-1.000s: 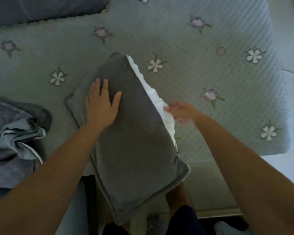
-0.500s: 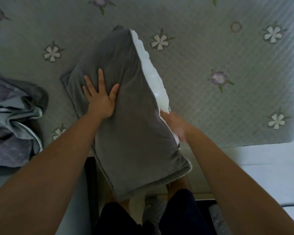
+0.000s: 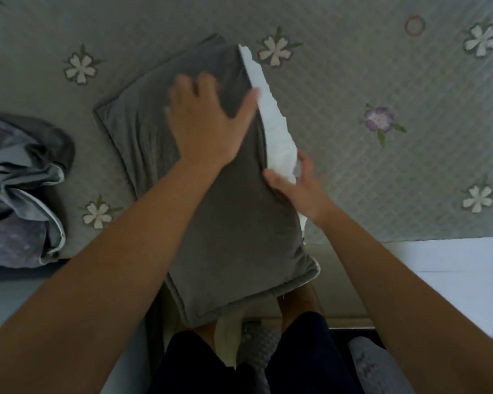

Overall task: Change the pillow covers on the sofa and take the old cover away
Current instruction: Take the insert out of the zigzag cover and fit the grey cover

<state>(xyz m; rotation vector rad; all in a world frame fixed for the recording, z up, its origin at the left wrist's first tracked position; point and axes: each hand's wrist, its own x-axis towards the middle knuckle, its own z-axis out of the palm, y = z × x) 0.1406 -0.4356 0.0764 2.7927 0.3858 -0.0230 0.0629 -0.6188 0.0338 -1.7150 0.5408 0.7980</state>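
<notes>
A pillow in a grey cover (image 3: 234,228) lies slanted on the quilted sofa seat (image 3: 382,172), its near end over the seat's front edge. The white pillow insert (image 3: 271,120) shows along the cover's open right side. My left hand (image 3: 208,123) lies flat on the top of the grey cover, fingers spread and blurred. My right hand (image 3: 299,186) is at the open edge, its fingers curled on the white insert and its thumb on the grey cover. A crumpled blue and purple cover (image 3: 17,191) lies on the seat at the left.
The seat's quilt is pale green with white and purple flowers. A small ring (image 3: 414,24) lies on it at the far right. My legs in dark shorts (image 3: 239,362) stand at the seat's front edge. A white floor (image 3: 453,268) shows at the right.
My left hand has slid up and to the right on the grey cover, toward the open edge. My right hand has closed in on the white insert at that edge.
</notes>
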